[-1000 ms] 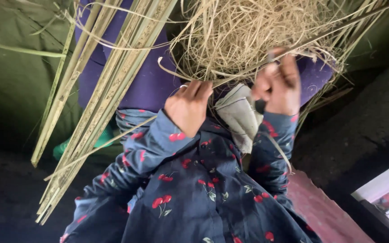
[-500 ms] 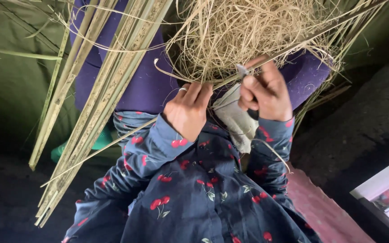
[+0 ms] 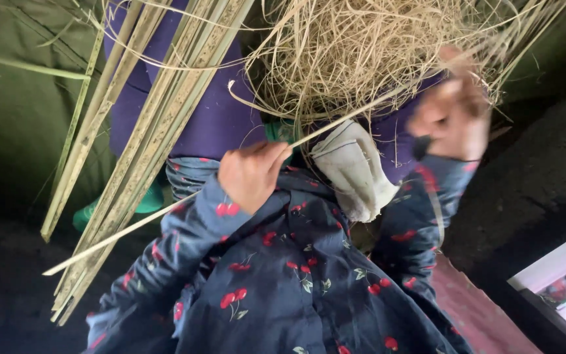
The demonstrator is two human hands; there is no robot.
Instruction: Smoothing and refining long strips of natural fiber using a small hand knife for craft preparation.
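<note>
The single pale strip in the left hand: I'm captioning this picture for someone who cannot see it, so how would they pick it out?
Start at the bundle of long greenish strips leaning across the left of the view. Just right of it, the left hand pinches one pale strip. Unlike the bundled ones, it lies alone and runs slantwise through the grip, up toward the tangle of dry shavings.

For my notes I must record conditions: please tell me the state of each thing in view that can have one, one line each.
left hand: closed around the thin strip, gripping it.
right hand: raised by the shavings, blurred; grip unclear.
thin strip: held, slanting down to the left.
bundle of strips: loose, leaning across the purple lap.
shavings: tangled heap, dry and pale.
grey cloth: crumpled, lying on the lap.
</note>
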